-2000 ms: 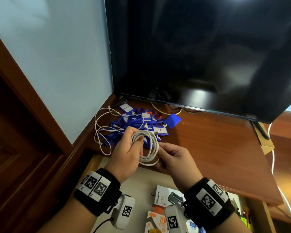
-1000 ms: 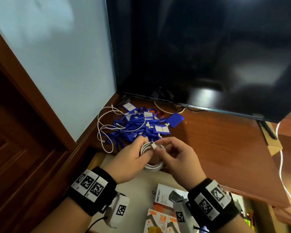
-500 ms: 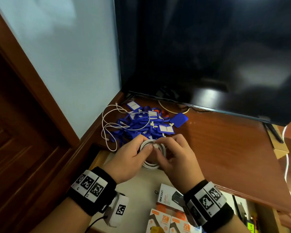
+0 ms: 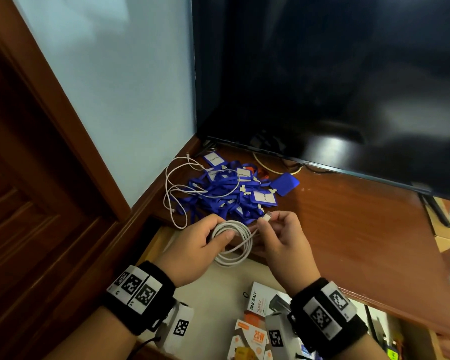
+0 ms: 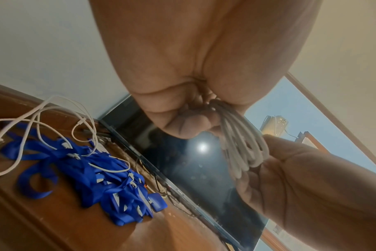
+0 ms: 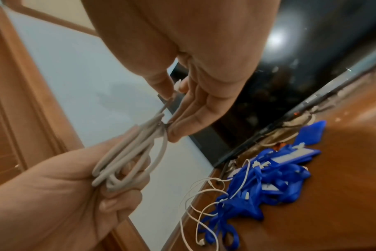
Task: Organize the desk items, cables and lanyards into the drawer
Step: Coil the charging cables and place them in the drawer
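The right hand has pulled the plug out of the coil since half a second ago, pinching it between thumb and forefinger; the left hand clamps the white cable above the open drawer, fingers curled round its loops.

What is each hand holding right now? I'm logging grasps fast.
Left hand: closed, gripping the coiled white cable.
Right hand: closed, pinching that cable's connector end.
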The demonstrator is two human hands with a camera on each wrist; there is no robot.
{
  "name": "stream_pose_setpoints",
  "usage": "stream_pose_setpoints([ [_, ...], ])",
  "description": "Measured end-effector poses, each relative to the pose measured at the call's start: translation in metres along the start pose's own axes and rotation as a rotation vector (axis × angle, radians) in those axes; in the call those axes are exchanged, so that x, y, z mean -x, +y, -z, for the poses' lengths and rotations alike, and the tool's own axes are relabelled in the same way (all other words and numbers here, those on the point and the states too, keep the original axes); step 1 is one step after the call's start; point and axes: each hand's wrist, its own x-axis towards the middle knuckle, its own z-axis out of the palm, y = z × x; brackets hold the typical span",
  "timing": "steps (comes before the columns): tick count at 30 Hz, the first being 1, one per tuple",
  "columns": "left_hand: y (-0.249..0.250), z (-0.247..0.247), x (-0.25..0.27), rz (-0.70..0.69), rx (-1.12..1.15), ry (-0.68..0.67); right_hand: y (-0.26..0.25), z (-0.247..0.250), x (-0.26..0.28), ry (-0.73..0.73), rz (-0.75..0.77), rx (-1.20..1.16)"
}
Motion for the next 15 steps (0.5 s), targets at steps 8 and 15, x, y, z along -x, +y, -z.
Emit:
stream_pose_setpoints([
  [8,-0.021,-0.001,0.005,0.058,0.07,0.073,0.021,-0.008,-0.002,-0.085,-0.073,-0.032],
  [15,-0.069,0.009,0.022,0.168,0.073,0.032,0.059,-0.036,-0.001,-0.093,-0.287,-0.16],
])
